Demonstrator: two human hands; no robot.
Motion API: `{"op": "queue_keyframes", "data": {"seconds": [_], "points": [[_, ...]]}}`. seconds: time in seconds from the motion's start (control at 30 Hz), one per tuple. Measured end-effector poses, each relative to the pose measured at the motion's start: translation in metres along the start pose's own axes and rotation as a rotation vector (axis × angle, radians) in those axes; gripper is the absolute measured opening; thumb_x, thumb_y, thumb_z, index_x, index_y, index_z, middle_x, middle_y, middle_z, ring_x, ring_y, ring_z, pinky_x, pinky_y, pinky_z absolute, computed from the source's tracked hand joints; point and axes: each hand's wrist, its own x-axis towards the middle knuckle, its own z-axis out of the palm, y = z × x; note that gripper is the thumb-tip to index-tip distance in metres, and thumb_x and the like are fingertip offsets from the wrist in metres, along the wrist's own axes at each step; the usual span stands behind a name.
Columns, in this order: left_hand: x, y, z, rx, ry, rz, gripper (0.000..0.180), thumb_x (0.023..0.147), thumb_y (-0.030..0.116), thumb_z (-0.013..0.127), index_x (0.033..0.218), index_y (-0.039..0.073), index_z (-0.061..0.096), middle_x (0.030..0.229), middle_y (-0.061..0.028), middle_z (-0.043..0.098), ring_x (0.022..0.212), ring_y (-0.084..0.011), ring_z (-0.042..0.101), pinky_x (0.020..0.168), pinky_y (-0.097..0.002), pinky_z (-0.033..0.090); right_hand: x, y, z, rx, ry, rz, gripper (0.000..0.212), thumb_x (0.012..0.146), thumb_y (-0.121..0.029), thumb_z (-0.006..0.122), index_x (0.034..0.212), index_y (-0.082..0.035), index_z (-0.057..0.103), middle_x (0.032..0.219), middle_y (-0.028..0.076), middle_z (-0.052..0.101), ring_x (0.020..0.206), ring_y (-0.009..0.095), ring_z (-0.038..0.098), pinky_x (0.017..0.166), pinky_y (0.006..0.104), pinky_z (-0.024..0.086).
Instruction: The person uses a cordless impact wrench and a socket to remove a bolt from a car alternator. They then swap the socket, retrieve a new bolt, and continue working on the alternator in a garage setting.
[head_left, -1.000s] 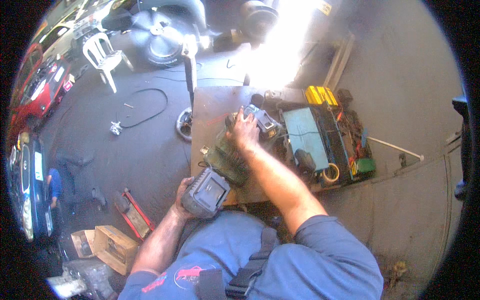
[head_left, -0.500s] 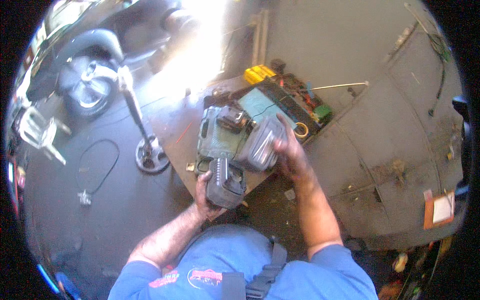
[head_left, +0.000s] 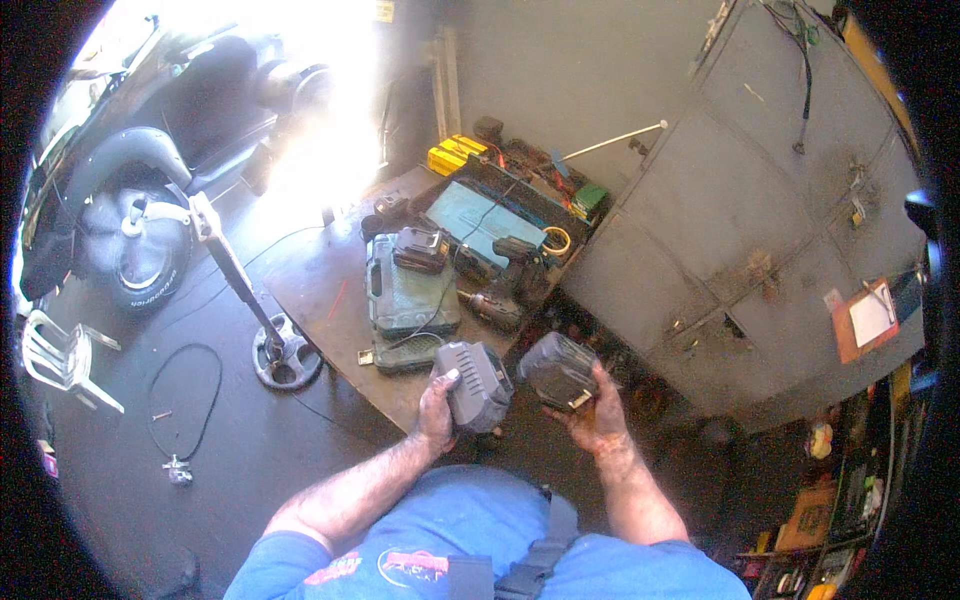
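My left hand (head_left: 436, 414) is closed round the side of a grey, blocky battery charger (head_left: 480, 388) with a row of vent slots, its thumb on top. To its right, my right hand (head_left: 600, 418) grips a dark, boxy power-tool battery (head_left: 556, 372) by its near right edge. The two blocks are held close together but apart, in front of the workbench (head_left: 315, 300). Just beyond them lies a cordless drill (head_left: 497, 308). Beside it a green-grey plastic case (head_left: 412, 310) carries another dark battery (head_left: 420, 250).
Behind the case sits a blue toolbox (head_left: 468, 222), with a yellow box (head_left: 458, 155) and loose tools beyond. A metal stand with a round base (head_left: 287, 368) rises left of the bench. Further left are a vehicle wheel (head_left: 140, 240) and white plastic chair (head_left: 65, 358). A clipboard (head_left: 870, 318) lies far right.
Both hands have drawn back toward my body with the charger and the battery, and both pieces are turned. The drill now shows from behind them. The view has shifted to the right.
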Motion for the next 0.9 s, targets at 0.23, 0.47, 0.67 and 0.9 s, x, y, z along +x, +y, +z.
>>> {"op": "queue_keyframes", "data": {"seconds": [0.23, 0.47, 0.67, 0.9], "points": [[0.001, 0.005, 0.010, -0.081, 0.034, -0.102, 0.052, 0.090, 0.037, 0.052, 0.132, 0.007, 0.046, 0.113, -0.0122, 0.062, 0.101, -0.0265, 0.063, 0.089, -0.0417, 0.052, 0.015, 0.007, 0.004, -0.401, -0.007, -0.315, 0.081, 0.077, -0.054, 0.074, 0.136, -0.008, 0.043, 0.128, 0.009, 0.056, 0.117, 0.024, 0.054, 0.089, 0.0383, 0.051], [0.013, 0.024, 0.009, -0.138, 0.037, -0.122, 0.057, 0.087, 0.052, 0.049, 0.126, 0.010, 0.054, 0.115, -0.0081, 0.063, 0.103, -0.0257, 0.061, 0.092, -0.0419, 0.050, -0.006, -0.025, 0.035, -1.226, -0.272, -0.607, 0.095, 0.067, -0.022, 0.088, 0.140, -0.005, 0.030, 0.133, 0.015, 0.052, 0.119, 0.028, 0.055, 0.102, 0.0404, 0.043], [0.008, 0.036, 0.027, -0.230, -0.010, -0.122, 0.055, 0.090, 0.048, 0.045, 0.128, 0.009, 0.053, 0.118, -0.0087, 0.062, 0.104, -0.0258, 0.061, 0.093, -0.0419, 0.050, -0.014, -0.037, 0.053, -1.270, -0.277, -0.792, 0.070, 0.075, -0.024, 0.080, 0.133, -0.003, 0.046, 0.126, 0.019, 0.059, 0.112, 0.032, 0.061, 0.097, 0.0398, 0.048], [0.006, 0.050, 0.034, -0.210, 0.003, -0.098, 0.055, 0.091, 0.048, 0.045, 0.128, 0.008, 0.052, 0.117, -0.0088, 0.062, 0.103, -0.0247, 0.062, 0.093, -0.0404, 0.049, -0.021, -0.044, 0.061, -1.441, -0.305, -0.935, 0.071, 0.076, -0.021, 0.077, 0.136, -0.002, 0.044, 0.133, 0.020, 0.054, 0.121, 0.035, 0.055, 0.102, 0.0407, 0.045]]}}
